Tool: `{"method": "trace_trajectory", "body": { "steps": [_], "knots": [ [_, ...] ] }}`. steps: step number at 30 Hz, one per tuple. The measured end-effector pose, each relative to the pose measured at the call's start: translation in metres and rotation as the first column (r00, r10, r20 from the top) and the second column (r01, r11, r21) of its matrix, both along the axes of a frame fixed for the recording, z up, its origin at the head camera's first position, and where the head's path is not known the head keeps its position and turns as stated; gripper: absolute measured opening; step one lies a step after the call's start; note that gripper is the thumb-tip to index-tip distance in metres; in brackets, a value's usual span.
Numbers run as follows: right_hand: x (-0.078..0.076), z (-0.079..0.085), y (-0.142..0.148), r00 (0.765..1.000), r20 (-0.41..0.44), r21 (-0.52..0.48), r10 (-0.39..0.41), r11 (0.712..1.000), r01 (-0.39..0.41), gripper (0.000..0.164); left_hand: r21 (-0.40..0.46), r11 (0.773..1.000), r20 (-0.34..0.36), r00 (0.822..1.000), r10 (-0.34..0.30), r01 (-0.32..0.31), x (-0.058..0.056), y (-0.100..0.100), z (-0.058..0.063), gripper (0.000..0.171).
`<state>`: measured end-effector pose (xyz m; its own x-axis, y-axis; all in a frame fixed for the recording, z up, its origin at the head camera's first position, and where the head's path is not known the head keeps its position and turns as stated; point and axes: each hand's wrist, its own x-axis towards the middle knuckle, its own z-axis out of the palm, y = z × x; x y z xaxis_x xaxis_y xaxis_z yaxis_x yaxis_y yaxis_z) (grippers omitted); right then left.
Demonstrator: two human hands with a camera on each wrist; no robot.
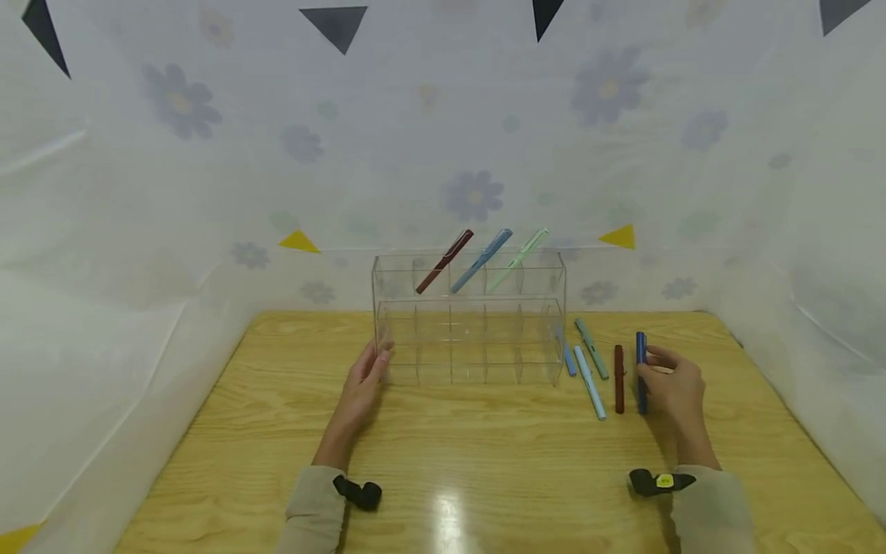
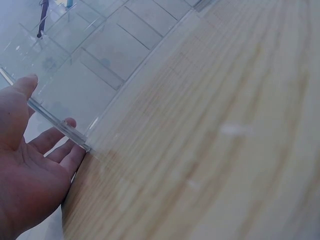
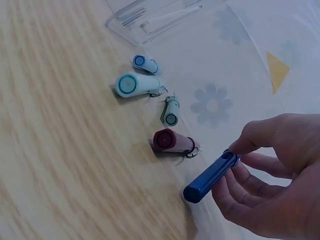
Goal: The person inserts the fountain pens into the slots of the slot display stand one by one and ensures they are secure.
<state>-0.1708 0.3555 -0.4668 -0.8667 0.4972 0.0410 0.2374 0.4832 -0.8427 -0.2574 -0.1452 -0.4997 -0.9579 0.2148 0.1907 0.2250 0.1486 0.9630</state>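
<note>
My right hand (image 1: pixel 674 382) pinches a dark blue pen (image 3: pixel 207 179) between thumb and fingers at the right of the table. In the head view, my left hand (image 1: pixel 363 377) holds the lower left side of a clear stepped pen organizer (image 1: pixel 468 308); its thumb and fingers lie on either side of the edge in the left wrist view. A dark red pen (image 1: pixel 445 261), a blue pen (image 1: pixel 482 260) and a light green pen (image 1: pixel 519 258) lean in the organizer's top row.
Between the organizer and my right hand lie another dark red pen (image 1: pixel 619 378), a light blue pen (image 1: pixel 589 382), a grey-green pen (image 1: pixel 591 348) and a blue pen (image 1: pixel 570 360), partly behind the organizer. A flower-patterned white sheet (image 1: pixel 388 185) surrounds the wooden table (image 1: pixel 443 454).
</note>
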Motion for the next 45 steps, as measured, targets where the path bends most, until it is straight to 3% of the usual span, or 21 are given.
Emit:
{"method": "trace_trajectory", "body": {
  "steps": [4,8,12,18,26,39,45],
  "knots": [
    [-0.002,0.003,-0.001,0.998,-0.054,-0.125,0.028,0.992,-0.035,0.053,-0.001,1.0,0.004,1.0,-0.005,0.005,0.0,-0.001,-0.001,0.056],
    [-0.001,0.009,-0.004,0.988,-0.148,-0.294,0.046,0.952,-0.088,0.054,-0.004,1.0,0.011,1.0,-0.009,0.009,0.001,-0.001,0.0,0.056],
    [-0.001,0.014,-0.007,0.974,-0.226,-0.339,0.032,0.934,-0.11,0.051,-0.007,1.0,0.02,1.0,-0.008,0.008,0.002,-0.001,0.001,0.055],
    [-0.001,0.021,-0.015,0.953,-0.301,-0.289,0.034,0.949,-0.125,0.048,0.0,1.0,0.014,1.0,-0.013,0.013,0.0,-0.001,0.0,0.055],
    [-0.002,0.037,-0.034,0.952,-0.302,-0.06,0.05,0.996,-0.071,0.047,0.007,1.0,0.011,1.0,-0.007,0.007,0.0,-0.001,0.0,0.052],
    [-0.007,0.069,-0.053,0.869,-0.454,0.003,0.199,0.975,-0.222,0.05,0.002,1.0,0.021,1.0,-0.005,0.005,0.0,-0.001,0.0,0.054],
    [-0.013,0.081,-0.06,0.832,-0.508,-0.044,0.224,0.958,-0.285,0.051,-0.01,1.0,0.009,1.0,-0.001,0.001,0.0,0.0,0.001,0.055]
  ]
}}
